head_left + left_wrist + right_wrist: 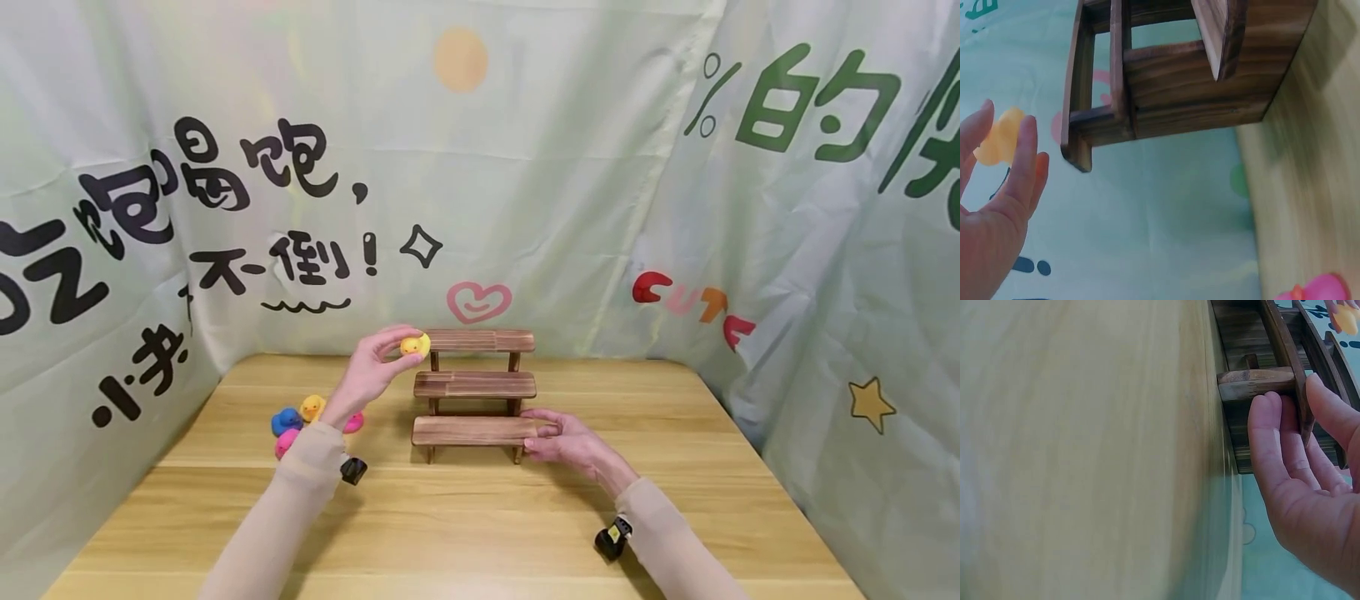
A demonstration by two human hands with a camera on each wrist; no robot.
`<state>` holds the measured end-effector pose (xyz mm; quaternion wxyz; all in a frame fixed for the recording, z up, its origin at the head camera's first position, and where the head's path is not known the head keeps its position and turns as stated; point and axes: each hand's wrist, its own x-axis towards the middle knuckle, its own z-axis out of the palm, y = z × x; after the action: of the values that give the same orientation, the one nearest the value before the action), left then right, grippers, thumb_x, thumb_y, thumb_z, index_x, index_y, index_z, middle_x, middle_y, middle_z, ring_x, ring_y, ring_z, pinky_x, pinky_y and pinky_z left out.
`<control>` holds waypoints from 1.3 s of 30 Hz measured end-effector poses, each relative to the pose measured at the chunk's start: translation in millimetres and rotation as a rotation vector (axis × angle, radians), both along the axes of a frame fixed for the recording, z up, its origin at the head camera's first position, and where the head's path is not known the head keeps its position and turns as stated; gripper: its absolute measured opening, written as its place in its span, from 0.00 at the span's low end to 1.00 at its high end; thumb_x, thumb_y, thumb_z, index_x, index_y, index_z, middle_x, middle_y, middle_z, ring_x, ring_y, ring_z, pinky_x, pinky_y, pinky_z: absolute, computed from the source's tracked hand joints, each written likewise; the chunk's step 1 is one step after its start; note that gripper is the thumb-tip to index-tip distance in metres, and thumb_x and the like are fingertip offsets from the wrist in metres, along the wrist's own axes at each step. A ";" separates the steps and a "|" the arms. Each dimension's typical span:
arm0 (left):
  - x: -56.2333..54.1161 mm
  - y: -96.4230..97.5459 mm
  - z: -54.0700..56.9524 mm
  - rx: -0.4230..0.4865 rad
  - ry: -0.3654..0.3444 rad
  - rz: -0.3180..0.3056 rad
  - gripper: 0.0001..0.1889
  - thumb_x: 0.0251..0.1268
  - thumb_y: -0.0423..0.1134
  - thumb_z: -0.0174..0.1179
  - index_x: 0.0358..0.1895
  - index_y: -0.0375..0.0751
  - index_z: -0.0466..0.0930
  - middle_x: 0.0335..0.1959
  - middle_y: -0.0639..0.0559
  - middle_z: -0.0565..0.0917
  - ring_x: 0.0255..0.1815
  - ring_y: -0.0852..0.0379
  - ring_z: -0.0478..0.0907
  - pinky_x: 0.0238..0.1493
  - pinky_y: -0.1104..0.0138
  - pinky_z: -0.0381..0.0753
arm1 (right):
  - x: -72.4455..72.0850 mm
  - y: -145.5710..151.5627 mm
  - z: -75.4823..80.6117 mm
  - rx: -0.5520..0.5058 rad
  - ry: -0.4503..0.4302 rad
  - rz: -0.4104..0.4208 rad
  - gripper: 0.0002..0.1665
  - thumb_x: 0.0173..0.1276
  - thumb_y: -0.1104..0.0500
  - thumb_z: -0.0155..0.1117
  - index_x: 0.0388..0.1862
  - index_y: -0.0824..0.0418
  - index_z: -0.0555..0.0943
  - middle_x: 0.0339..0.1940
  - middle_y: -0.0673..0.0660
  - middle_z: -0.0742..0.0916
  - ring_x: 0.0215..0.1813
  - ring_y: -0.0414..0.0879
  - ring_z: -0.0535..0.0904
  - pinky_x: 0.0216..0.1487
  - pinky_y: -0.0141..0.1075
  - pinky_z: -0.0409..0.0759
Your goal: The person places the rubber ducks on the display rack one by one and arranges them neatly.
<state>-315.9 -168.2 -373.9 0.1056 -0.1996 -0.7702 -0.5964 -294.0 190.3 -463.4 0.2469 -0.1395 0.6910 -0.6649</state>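
A small yellow rubber duck [415, 345] is pinched between the thumb and fingers of my left hand [366, 371], by the left end of the top step. In the left wrist view the duck [1004, 136] shows between the fingertips, apart from the wood. The brown wooden three-step stand [474, 431] stands upright on the table. My right hand [572, 443] holds the right end of its lowest step. In the right wrist view the thumb lies above that step [1260, 381] and the fingers below it.
Left of the stand, partly behind the left forearm, sit a blue duck [286, 422], a yellow duck [312, 407] and pink ducks [354, 422]. The wooden table [465, 525] ends at a printed cloth backdrop [562, 208] at the back and sides.
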 end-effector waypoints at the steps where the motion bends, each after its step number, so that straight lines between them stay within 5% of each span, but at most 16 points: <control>1: -0.9 2.4 -0.6 0.000 0.004 0.003 0.24 0.58 0.38 0.70 0.60 0.42 0.79 0.65 0.45 0.76 0.67 0.46 0.73 0.66 0.53 0.72 | 0.2 -0.2 -0.5 0.001 -0.001 0.000 0.39 0.68 0.69 0.62 0.74 0.70 0.58 0.42 0.57 0.82 0.46 0.47 0.84 0.59 0.48 0.80; 11: -12.1 25.7 -7.2 0.011 0.037 0.024 0.22 0.56 0.43 0.73 0.55 0.44 0.82 0.53 0.45 0.85 0.50 0.51 0.83 0.49 0.69 0.82 | 0.0 -0.5 -2.1 0.007 0.003 0.000 0.39 0.68 0.69 0.62 0.75 0.70 0.58 0.43 0.57 0.81 0.45 0.47 0.84 0.58 0.48 0.80; 18: -19.7 44.7 -2.3 -0.046 0.120 0.015 0.20 0.59 0.41 0.70 0.55 0.43 0.82 0.53 0.44 0.84 0.50 0.47 0.82 0.56 0.50 0.79 | 0.0 -0.4 -1.8 0.007 -0.002 0.005 0.39 0.69 0.68 0.62 0.75 0.69 0.57 0.43 0.57 0.82 0.46 0.48 0.84 0.59 0.49 0.80; 28: -29.2 70.1 -1.6 -0.121 0.194 0.045 0.20 0.66 0.43 0.64 0.58 0.39 0.79 0.49 0.44 0.85 0.49 0.49 0.83 0.53 0.57 0.82 | -0.2 0.4 -1.7 0.011 0.011 -0.001 0.39 0.69 0.68 0.62 0.75 0.70 0.58 0.41 0.56 0.82 0.46 0.48 0.84 0.58 0.49 0.80; 39: -39.2 86.1 3.2 -0.289 0.155 0.034 0.19 0.66 0.51 0.63 0.57 0.48 0.80 0.45 0.52 0.85 0.44 0.57 0.82 0.47 0.62 0.81 | 0.1 0.5 -1.6 0.007 0.011 0.005 0.39 0.69 0.68 0.62 0.75 0.70 0.57 0.44 0.58 0.82 0.48 0.51 0.84 0.58 0.49 0.80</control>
<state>-355.0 -82.1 -370.7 0.1449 -0.2453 -0.8409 -0.4602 -293.9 190.7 -465.1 0.2452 -0.1440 0.6941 -0.6613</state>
